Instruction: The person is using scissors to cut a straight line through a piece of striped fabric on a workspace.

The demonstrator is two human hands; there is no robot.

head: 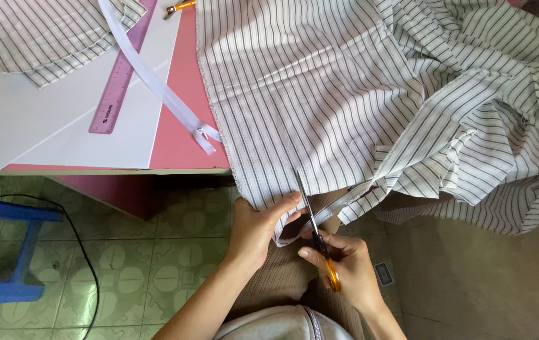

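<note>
Currently the right hand (345, 267) is gripping orange-handled scissors (317, 230), fingers curled shut around and through the handles. The blades are pointing up and are slightly apart, biting into the hem of the striped cloth (345, 94) where it is hanging over the table's front edge. The left hand (258, 228) is pinching the cloth's hanging edge just left of the blades, thumb on top, fingers clamped underneath, holding it taut. Most of the cloth is lying spread over the right part of the pink table (181, 135), bunching into folds toward the right edge and drooping off the front. A white zipper (156, 85) is running diagonally across a white board (62, 119) on the left part of the table, its end touching the cloth's left edge. A pink ruler (120, 75) is lying on the board under the zipper. Another striped piece (49, 38) is sitting at the back left corner. A blue stool (2, 252) is standing on the green floor tiles (137, 264) beyond the front edge, left.
</note>
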